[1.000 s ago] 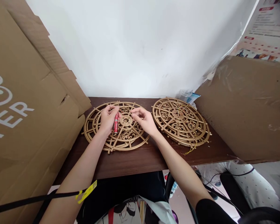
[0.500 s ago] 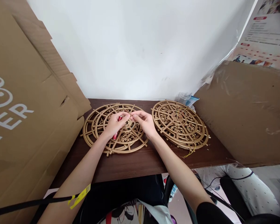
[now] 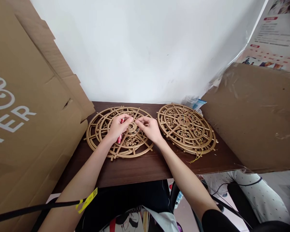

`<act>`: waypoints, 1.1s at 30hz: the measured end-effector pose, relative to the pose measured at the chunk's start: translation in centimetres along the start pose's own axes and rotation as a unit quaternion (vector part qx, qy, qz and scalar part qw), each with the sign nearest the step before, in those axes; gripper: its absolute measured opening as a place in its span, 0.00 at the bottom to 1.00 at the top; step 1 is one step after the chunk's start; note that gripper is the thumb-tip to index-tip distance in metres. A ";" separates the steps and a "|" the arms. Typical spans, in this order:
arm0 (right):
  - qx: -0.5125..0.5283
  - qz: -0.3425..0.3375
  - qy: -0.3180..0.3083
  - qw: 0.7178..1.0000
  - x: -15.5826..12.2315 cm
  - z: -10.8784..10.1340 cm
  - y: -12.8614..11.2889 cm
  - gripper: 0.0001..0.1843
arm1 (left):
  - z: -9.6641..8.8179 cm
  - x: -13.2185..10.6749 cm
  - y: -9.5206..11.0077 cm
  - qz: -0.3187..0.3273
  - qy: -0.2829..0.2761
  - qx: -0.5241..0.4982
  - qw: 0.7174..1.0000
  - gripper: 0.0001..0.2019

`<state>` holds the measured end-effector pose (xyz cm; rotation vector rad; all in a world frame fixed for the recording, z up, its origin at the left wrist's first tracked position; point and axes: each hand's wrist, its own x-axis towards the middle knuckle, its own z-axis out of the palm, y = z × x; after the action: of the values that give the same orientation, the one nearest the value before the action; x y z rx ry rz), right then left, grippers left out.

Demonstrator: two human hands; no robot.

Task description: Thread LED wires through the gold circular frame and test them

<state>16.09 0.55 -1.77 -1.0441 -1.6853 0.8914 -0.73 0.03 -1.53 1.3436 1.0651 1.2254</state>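
Note:
My left hand point(image 3: 120, 126) is closed in a pinch above the middle of a gold openwork disc point(image 3: 128, 156). A red stick-like item point(image 3: 119, 139) passes beneath that hand; whether the palm grips it or it lies on the disc I cannot tell. Opposite, my right hand point(image 3: 148, 128) pinches a thin dark wire point(image 3: 140, 121) between thumb and forefinger. The fingertips of both hands are close but apart. Fine wire also shows near the disc's hub, and the left fingertips seem to hold an end of it, too small to see clearly.
Right of my hands lies a stack of similar gold discs point(image 3: 186, 127) with yellow wires point(image 3: 195, 159). Cardboard stands at the left point(image 3: 38, 112) and right point(image 3: 251, 119) of the dark table point(image 3: 135, 172). A clear plastic bag point(image 3: 190, 100) sits behind the stack. A white wall rises behind.
My fingertips were together and have drawn slightly apart, the left hand shifting a little left. The thin wire now shows at the right fingertips. The discs have stayed put.

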 end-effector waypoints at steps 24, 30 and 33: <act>0.360 0.018 0.087 0.929 0.3 -1.0 -0.9 0.17 | 0.0 -0.2 0.6 0.029 -0.040 0.131 0.990 0.13; 0.350 0.023 0.133 0.927 0.6 -0.9 -0.5 0.14 | 0.1 -0.2 0.5 0.027 -0.039 0.128 0.991 0.12; 0.345 0.043 0.133 0.928 0.7 -0.8 -0.4 0.14 | 0.0 -0.1 0.3 0.025 -0.041 0.115 0.992 0.13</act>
<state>16.61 1.10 -0.90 -0.7065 -0.9784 1.2189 -0.75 -0.14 -1.28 1.5903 1.1469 1.0991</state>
